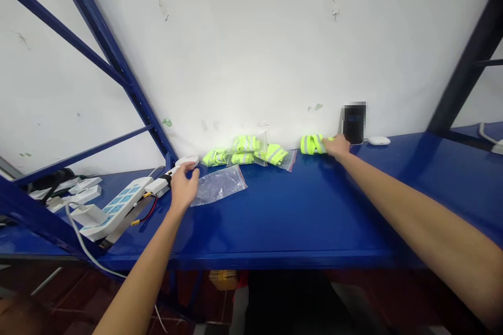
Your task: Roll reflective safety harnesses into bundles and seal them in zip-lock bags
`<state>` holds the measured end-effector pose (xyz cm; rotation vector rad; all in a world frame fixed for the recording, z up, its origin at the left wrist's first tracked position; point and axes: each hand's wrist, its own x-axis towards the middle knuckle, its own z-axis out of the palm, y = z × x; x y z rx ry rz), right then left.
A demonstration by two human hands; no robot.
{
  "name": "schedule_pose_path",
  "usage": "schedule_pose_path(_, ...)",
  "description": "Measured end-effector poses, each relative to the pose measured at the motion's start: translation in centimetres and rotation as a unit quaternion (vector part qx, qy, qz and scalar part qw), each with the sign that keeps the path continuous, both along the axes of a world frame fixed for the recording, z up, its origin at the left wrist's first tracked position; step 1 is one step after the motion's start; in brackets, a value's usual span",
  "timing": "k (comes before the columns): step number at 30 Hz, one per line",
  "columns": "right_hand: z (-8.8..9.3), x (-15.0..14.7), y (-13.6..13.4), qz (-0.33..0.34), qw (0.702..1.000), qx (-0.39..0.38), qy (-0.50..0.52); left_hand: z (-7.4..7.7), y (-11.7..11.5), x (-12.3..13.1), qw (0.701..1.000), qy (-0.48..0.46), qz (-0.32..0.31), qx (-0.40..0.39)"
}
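Note:
My right hand [337,146] reaches to the back of the blue shelf, its fingers closed on the right end of a rolled neon-yellow reflective band [310,144] with silver stripes. A flat clear plastic bag [222,186] lies on the shelf to the left. My left hand [184,184] is at that bag's left edge, thumb and fingers apart; whether it touches the bag is hard to see. Between the hands, against the wall, several similar reflective bands [245,152] are piled in clear bags.
A white power strip [118,207] with plugs and cables occupies the left side, near a blue metal upright [129,84]. A dark phone [353,125] leans on the wall, with a white case [379,141] beside it. The blue shelf's front edge [275,260] runs across below.

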<state>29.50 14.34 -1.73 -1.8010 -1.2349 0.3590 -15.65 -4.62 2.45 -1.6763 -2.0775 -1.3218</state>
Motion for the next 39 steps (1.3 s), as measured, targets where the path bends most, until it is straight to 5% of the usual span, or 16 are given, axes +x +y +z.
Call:
schedule_pose_path(3, 0.4, -0.4, 0.1, -0.044, 0.995, -0.012, -0.090, 0.6, 0.7, 4.7, 0.991, 0.084, -0.092, -0.049)
schedule_pose_path(7, 1.2, -2.1, -0.9, -0.024, 0.975, 0.103, -0.194, -0.9, 1.8, 9.0, 0.957, 0.223, -0.078, -0.168)
schedule_pose_path(12, 1.5, -6.5, -3.8, 0.155, 0.899, 0.258, -0.317, -4.3, 2.9, 8.6, 0.915, 0.219, -0.065, -0.332)
schedule_pose_path(16, 0.5, -9.8, -6.1, 0.328, 0.849, 0.166, -0.380, -4.6, 3.4, 6.7, 0.894, 0.159, -0.105, -0.405)
schedule_pose_path(20, -0.8, -10.9, -7.2, 0.371, 0.859, 0.063, -0.347, -2.8, 4.5, 5.1, 0.879, 0.112, -0.150, -0.439)
schedule_pose_path(25, -1.4, -10.2, -7.6, 0.402, 0.853, 0.060, -0.327, -1.1, 5.7, 4.2, 0.878, 0.124, -0.216, -0.409)
schedule_pose_path(29, -0.3, -11.1, -7.6, 0.381, 0.870, 0.098, -0.296, -2.0, 5.1, 5.0, 0.916, 0.116, -0.109, -0.368)
schedule_pose_path(35, 3.5, -14.8, -5.2, 0.319, 0.941, 0.014, -0.116, -3.9, 3.7, 5.5, 0.941, 0.208, 0.042, -0.262)
schedule_pose_path(39, 5.2, -16.8, -2.9, 0.277, 0.960, -0.013, -0.043, -4.2, 3.7, 4.2, 0.924, 0.124, 0.077, -0.352)
